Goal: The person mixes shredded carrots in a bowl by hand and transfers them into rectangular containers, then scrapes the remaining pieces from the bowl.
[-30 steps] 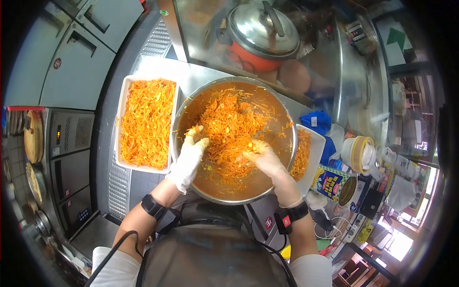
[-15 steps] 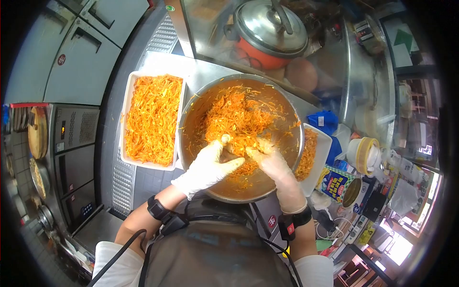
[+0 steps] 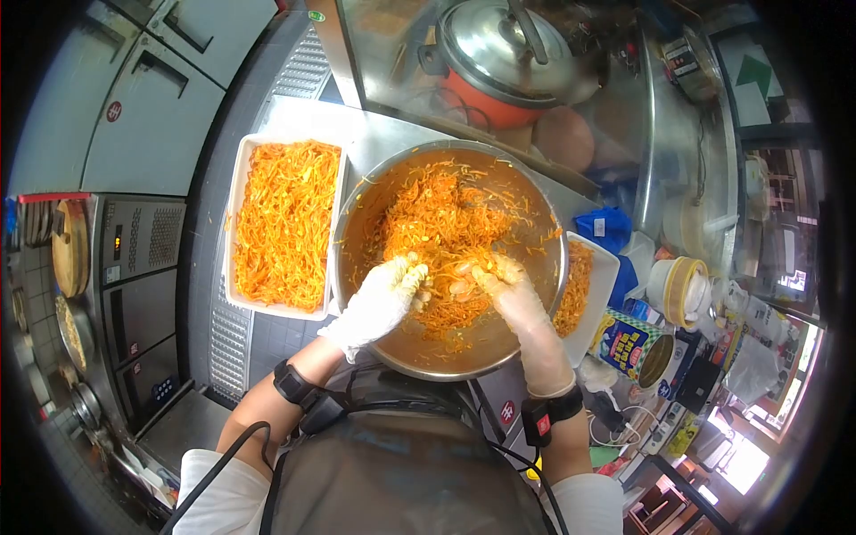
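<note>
A wide metal bowl (image 3: 354,308) holds a mound of orange shredded carrot (image 3: 450,209), flecked with yellow bits. Both my hands are inside it, in pale gloves stained orange at the fingers. My left hand (image 3: 385,294) curls its fingers into the near left of the mound, closed on shreds. Opposite it, my right hand (image 3: 506,287) is bent inward with its fingers closed on more shreds. A small gap with loose carrot separates the hands. What lies inside each grip is partly hidden.
Left of the bowl, a white tray (image 3: 234,267) is filled with orange shreds. Another white tray (image 3: 604,276) with shreds sits partly behind the bowl's right rim. An open printed tin (image 3: 624,346) is nearby. A lidded orange pot (image 3: 499,102) stands beyond.
My hands have moved slightly apart, and their fingers have curled in more. The left thumb, which stuck out to the right before, is now tucked in.
</note>
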The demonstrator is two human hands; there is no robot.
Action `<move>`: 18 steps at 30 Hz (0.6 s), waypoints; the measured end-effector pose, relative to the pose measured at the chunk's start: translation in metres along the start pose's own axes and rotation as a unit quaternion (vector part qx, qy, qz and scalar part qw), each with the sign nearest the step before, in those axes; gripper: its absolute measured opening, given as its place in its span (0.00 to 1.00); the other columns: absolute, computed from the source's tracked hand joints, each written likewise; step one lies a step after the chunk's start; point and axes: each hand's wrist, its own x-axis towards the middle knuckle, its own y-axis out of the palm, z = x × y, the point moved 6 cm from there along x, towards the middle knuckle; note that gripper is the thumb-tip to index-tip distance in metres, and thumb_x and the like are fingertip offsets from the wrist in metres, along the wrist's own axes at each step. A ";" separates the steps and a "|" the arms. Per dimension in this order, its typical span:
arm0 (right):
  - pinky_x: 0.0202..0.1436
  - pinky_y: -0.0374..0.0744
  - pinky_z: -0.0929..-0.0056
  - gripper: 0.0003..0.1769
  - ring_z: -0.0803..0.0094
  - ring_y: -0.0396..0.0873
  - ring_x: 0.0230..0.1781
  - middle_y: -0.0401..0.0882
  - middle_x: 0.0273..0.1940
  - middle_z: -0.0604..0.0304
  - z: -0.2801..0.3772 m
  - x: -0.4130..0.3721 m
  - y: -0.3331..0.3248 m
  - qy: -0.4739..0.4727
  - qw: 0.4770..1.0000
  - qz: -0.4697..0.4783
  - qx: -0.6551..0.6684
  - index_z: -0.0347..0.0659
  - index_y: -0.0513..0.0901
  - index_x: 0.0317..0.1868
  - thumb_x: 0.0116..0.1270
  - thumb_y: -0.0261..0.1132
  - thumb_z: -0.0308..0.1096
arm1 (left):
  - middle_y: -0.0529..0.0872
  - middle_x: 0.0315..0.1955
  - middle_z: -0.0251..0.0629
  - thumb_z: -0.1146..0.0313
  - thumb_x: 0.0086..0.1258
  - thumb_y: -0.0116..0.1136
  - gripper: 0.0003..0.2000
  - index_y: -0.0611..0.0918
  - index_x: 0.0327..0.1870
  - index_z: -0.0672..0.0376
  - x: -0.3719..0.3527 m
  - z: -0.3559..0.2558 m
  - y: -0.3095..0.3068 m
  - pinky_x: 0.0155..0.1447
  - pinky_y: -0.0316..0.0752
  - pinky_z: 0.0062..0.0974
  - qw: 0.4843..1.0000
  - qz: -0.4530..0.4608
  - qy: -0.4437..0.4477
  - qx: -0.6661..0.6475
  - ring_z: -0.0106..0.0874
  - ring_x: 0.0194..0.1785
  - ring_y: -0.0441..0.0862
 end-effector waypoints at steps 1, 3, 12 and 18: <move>0.54 0.76 0.68 0.19 0.64 0.80 0.48 0.82 0.49 0.52 0.001 0.000 0.001 0.007 1.000 0.021 0.002 0.34 0.77 0.56 0.69 0.60 0.36 | 0.82 0.35 0.57 0.66 0.72 0.51 0.13 0.77 0.46 0.70 0.005 0.011 -0.002 0.43 0.75 0.37 1.000 0.001 0.000 0.000 0.49 0.39 0.81; 0.53 0.77 0.65 0.18 0.61 0.80 0.46 0.82 0.46 0.51 0.022 -0.005 0.001 -0.027 0.979 -0.041 -0.196 0.37 0.78 0.54 0.67 0.61 0.36 | 0.83 0.33 0.41 0.67 0.73 0.51 0.11 0.77 0.47 0.66 0.011 0.017 -0.018 0.37 0.76 0.25 0.946 -0.131 0.172 0.243 0.28 0.33 0.81; 0.39 0.79 0.59 0.11 0.58 0.81 0.35 0.81 0.32 0.55 0.010 0.011 0.021 -0.126 0.853 -0.098 -0.496 0.44 0.81 0.40 0.59 0.66 0.38 | 0.77 0.23 0.49 0.64 0.68 0.55 0.11 0.77 0.28 0.62 -0.009 -0.017 -0.014 0.34 0.73 0.40 0.803 -0.155 0.240 0.523 0.46 0.29 0.78; 0.33 0.78 0.56 0.11 0.52 0.81 0.28 0.81 0.27 0.53 -0.020 0.048 0.034 -0.068 0.829 -0.109 -0.544 0.45 0.80 0.38 0.59 0.66 0.41 | 0.76 0.22 0.47 0.64 0.67 0.57 0.11 0.76 0.26 0.61 -0.007 -0.018 -0.008 0.32 0.71 0.41 0.798 -0.152 0.274 0.515 0.46 0.28 0.77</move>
